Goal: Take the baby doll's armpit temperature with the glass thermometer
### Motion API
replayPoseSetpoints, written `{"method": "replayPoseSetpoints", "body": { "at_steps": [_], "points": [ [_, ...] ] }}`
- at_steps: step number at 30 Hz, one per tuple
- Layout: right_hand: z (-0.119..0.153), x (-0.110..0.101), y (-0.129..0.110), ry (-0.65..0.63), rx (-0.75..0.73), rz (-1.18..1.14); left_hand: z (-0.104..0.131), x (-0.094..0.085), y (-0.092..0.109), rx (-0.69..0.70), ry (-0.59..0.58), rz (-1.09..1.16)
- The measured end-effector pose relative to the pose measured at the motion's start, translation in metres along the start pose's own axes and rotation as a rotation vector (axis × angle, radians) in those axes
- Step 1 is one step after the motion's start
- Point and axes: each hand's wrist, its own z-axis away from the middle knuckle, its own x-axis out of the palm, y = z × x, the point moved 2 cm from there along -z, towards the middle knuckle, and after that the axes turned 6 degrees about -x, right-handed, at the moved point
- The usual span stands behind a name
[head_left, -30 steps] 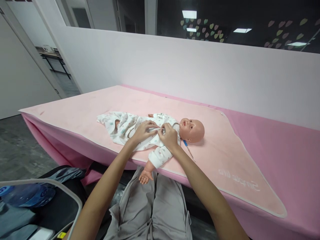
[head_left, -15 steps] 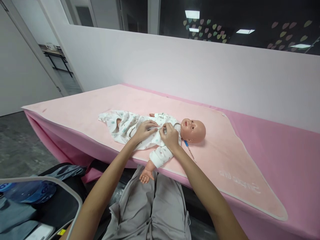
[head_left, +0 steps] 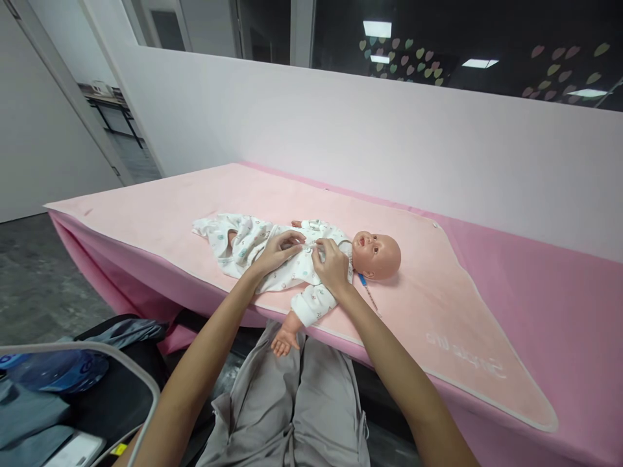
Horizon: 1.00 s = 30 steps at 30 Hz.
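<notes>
A bald baby doll (head_left: 383, 254) lies on its back, its head toward the right. It wears a white printed baby romper (head_left: 296, 275). My left hand (head_left: 278, 253) rests on the romper's front at the belly, fingers bent, with thumb and fingertips at the cloth. At the chest, my right hand (head_left: 333, 264) has its thumb and fingers closed on the front edge of the romper. A small round fastener (head_left: 308, 249) shows between my hands. One doll arm (head_left: 286, 334) hangs over the near table edge. The fingertips' exact hold is partly hidden.
Under the doll is a pale pink mat (head_left: 418, 311) on a pink-covered table (head_left: 549, 285). A thin stick with a blue end (head_left: 363, 279) lies by the doll's neck. A white wall (head_left: 389, 143) stands behind. At lower left, a chair (head_left: 121, 383) holds a blue-labelled bottle (head_left: 58, 371).
My left hand has shifted slightly left, widening the gap between my hands. The raised cloth between them now lies flatter, with a fastener in sight. The doll stays in place.
</notes>
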Motion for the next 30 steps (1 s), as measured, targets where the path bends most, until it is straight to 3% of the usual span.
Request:
{"method": "replayPoseSetpoints", "body": {
  "at_steps": [6,30],
  "points": [
    [0.0013,-0.0009,-0.0013,-0.039,-0.049,0.026,0.0005,0.0016,-0.0058,0.145,0.031,-0.142],
    [-0.0048,-0.0047,-0.0032,-0.082,0.054,-0.078,0.0008,0.0059,-0.0044,0.133,0.054,-0.212]
  ]
}}
